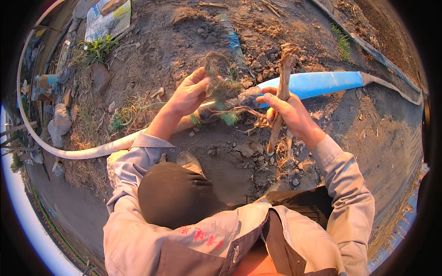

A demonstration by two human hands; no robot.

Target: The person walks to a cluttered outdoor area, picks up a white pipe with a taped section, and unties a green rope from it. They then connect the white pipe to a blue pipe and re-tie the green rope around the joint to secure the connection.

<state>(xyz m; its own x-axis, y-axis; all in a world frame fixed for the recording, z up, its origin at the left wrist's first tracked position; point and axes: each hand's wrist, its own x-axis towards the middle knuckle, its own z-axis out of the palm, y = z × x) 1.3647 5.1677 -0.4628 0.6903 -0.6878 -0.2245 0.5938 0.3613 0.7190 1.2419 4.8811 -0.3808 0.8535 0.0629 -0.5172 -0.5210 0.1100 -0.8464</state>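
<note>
My left hand (pixel 189 95) is closed, thumb against fingers, on a greenish-brown tangle (pixel 224 87) of fibrous, stringy stuff; whether it is weed or old netting I cannot tell. Wrapped round a thick dry stalk (pixel 284 73), my right hand (pixel 291 112) holds it nearly upright, with rough roots or thin twigs (pixel 248 109) spreading from its left side. Behind the hands, a pale hose (pixel 106 149) meets a flat blue hose (pixel 322 84) at a dark, wrapped-looking joint (pixel 249 97). The tangle and my right hand partly cover that joint.
Dry soil with clods and straw surrounds me. Stones (pixel 60 120) and a green weed (pixel 99 48) lie to the left, near a printed sack (pixel 107 20). A ribbed pipe with blue wrapping (pixel 234 40) lies ahead. Another long hose (pixel 382 59) crosses the far right.
</note>
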